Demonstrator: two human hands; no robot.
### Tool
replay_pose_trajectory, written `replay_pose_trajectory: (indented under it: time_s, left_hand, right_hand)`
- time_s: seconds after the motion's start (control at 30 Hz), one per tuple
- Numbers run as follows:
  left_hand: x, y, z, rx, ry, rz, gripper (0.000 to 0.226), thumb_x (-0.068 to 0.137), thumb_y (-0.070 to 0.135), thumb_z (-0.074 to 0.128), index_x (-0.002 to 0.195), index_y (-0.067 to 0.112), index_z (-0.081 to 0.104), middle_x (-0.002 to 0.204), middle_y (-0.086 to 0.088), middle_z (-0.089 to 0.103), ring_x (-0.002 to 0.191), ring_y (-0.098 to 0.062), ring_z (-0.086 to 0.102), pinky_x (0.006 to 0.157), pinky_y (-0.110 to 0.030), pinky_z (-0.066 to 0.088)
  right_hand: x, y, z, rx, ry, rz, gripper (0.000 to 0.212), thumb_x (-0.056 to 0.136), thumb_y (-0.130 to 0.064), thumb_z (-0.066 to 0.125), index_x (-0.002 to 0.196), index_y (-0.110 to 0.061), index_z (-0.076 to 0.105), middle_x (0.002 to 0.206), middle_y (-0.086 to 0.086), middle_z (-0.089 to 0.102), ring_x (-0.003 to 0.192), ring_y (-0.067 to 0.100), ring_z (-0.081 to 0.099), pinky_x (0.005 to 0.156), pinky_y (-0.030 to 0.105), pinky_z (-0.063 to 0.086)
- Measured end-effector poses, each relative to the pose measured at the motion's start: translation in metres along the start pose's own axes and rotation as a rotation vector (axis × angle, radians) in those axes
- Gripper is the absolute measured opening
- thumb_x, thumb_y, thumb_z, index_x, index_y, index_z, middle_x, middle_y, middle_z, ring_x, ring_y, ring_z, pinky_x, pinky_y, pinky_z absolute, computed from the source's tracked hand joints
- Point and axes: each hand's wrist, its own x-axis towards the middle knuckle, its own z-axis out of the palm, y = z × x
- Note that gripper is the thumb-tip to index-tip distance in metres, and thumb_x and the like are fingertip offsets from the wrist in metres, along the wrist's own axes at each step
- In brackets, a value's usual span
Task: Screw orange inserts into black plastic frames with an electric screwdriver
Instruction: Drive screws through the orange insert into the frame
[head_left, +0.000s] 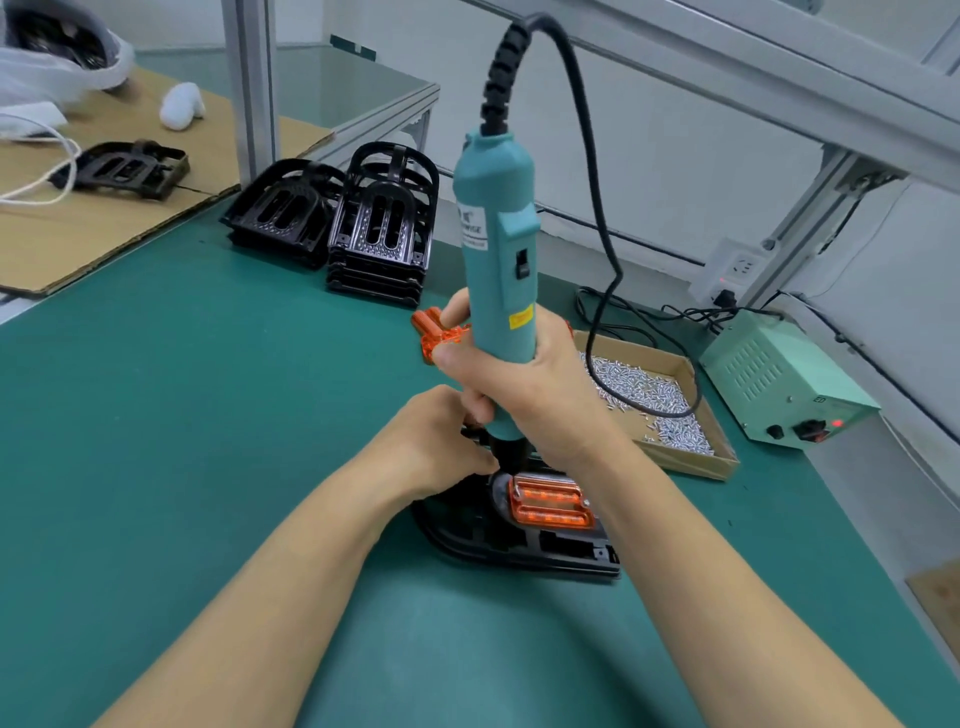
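The right hand is wrapping its fingers round the lower barrel of the teal corded electric screwdriver, holding it upright w/ the tip coming down at the far left corner of the translucent orange ribbed plastic insert. That insert is sitting in the black moulded plastic frame, which is lying flat on the green counter right in front of the person. The left hand is curling in at the driver's black nose, prob. steadying the bit or screw; the actual pinch is hidden, so can't tell what it's gripping.

Handling, as a guess: frame looks light, stiff, a bit slick on the mat, so it's needing a hold-down near the screw point, not at the thin rim. Insert looks thin and brittle-ish, likely to crack if over-torqued; best held by its edges. Driver is top-heavy w/ the cable pulling, so a low grip suits.

More orange inserts are lying behind the hand, spare black frames in a stack further back, and small silver screws in a shallow cardboard tray to the right.
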Motion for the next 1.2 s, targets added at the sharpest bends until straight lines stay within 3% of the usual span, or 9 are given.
replay_pose_trajectory:
  time_s: [0.17, 0.23, 0.3, 0.4, 0.67, 0.83, 0.97, 1.13, 1.2]
  left_hand:
    - [0.000, -0.001, -0.001, -0.018, -0.019, 0.019, 0.024, 0.077, 0.013, 0.072, 0.062, 0.027, 0.059, 0.061, 0.015, 0.053, 0.060, -0.001, 0.050, 0.048, -0.006, 0.034]
    - [0.001, -0.002, 0.000, -0.017, -0.033, 0.035, 0.014, 0.078, 0.012, 0.071, 0.086, 0.024, 0.070, 0.078, 0.012, 0.064, 0.071, -0.003, 0.055, 0.059, -0.007, 0.036]
    - [0.001, -0.001, 0.001, -0.005, -0.042, 0.038, 0.028, 0.079, 0.010, 0.070, 0.105, 0.021, 0.071, 0.097, 0.008, 0.070, 0.088, -0.007, 0.060, 0.075, -0.016, 0.041]
    - [-0.001, -0.001, 0.001, -0.011, -0.034, 0.036, 0.036, 0.079, 0.008, 0.069, 0.112, 0.023, 0.070, 0.109, 0.007, 0.069, 0.102, -0.008, 0.061, 0.091, -0.022, 0.044]
    - [-0.014, 0.010, 0.003, -0.029, 0.060, 0.233, 0.028, 0.079, 0.014, 0.071, 0.089, 0.040, 0.069, 0.089, 0.021, 0.065, 0.100, 0.002, 0.052, 0.086, -0.020, 0.036]
    - [-0.023, 0.030, 0.015, -0.163, 0.024, 0.378, 0.031, 0.076, 0.020, 0.076, 0.096, 0.044, 0.071, 0.086, 0.018, 0.064, 0.082, 0.000, 0.054, 0.072, -0.010, 0.037]
    - [-0.020, 0.048, 0.027, -0.296, -0.072, 0.353, 0.032, 0.077, 0.020, 0.076, 0.096, 0.045, 0.072, 0.076, 0.018, 0.062, 0.060, 0.001, 0.048, 0.063, -0.011, 0.040]
    - [-0.019, 0.055, 0.034, -0.403, -0.051, 0.325, 0.019, 0.078, 0.019, 0.074, 0.084, 0.037, 0.077, 0.082, 0.014, 0.073, 0.079, 0.001, 0.065, 0.077, -0.021, 0.045]
    - [-0.020, 0.059, 0.038, -0.485, -0.034, 0.309, 0.012, 0.071, 0.024, 0.077, 0.079, 0.033, 0.078, 0.079, 0.008, 0.074, 0.072, 0.000, 0.065, 0.071, -0.021, 0.047]
  right_hand:
    - [-0.004, 0.002, -0.013, 0.046, 0.075, -0.016, 0.014, 0.079, -0.009, 0.063, 0.088, -0.018, 0.056, 0.046, -0.001, 0.047, 0.038, 0.015, 0.041, 0.047, 0.021, 0.037]
    - [-0.010, 0.007, -0.018, 0.071, 0.114, -0.014, 0.015, 0.080, -0.010, 0.063, 0.089, -0.020, 0.057, 0.046, -0.002, 0.046, 0.039, 0.015, 0.040, 0.048, 0.023, 0.037]
    - [-0.016, 0.010, -0.022, 0.126, 0.172, -0.020, 0.016, 0.078, -0.013, 0.066, 0.087, -0.025, 0.059, 0.047, -0.002, 0.046, 0.039, 0.016, 0.038, 0.048, 0.026, 0.036]
    - [-0.022, 0.008, -0.028, 0.163, 0.255, -0.057, 0.013, 0.076, -0.021, 0.066, 0.085, -0.030, 0.061, 0.048, -0.002, 0.045, 0.041, 0.017, 0.036, 0.050, 0.028, 0.035]
    - [-0.042, -0.018, -0.060, 0.475, 0.572, -0.166, 0.014, 0.083, -0.007, 0.055, 0.087, -0.020, 0.051, 0.053, -0.005, 0.041, 0.041, 0.010, 0.037, 0.047, 0.020, 0.037]
    - [-0.052, -0.033, -0.080, 0.674, 0.704, -0.233, 0.013, 0.081, -0.012, 0.054, 0.081, -0.025, 0.052, 0.053, -0.009, 0.039, 0.041, 0.006, 0.035, 0.045, 0.019, 0.036]
    - [-0.058, -0.039, -0.088, 0.740, 0.733, -0.267, 0.013, 0.080, -0.013, 0.054, 0.078, -0.025, 0.052, 0.054, -0.008, 0.037, 0.042, 0.005, 0.035, 0.044, 0.019, 0.037]
    - [-0.065, -0.043, -0.095, 0.769, 0.762, -0.302, 0.012, 0.081, -0.012, 0.054, 0.081, -0.023, 0.051, 0.054, -0.008, 0.038, 0.041, 0.005, 0.036, 0.044, 0.019, 0.037]
    - [-0.068, -0.044, -0.095, 0.790, 0.782, -0.314, 0.012, 0.081, -0.012, 0.054, 0.081, -0.023, 0.051, 0.054, -0.008, 0.039, 0.041, 0.005, 0.036, 0.045, 0.019, 0.037]
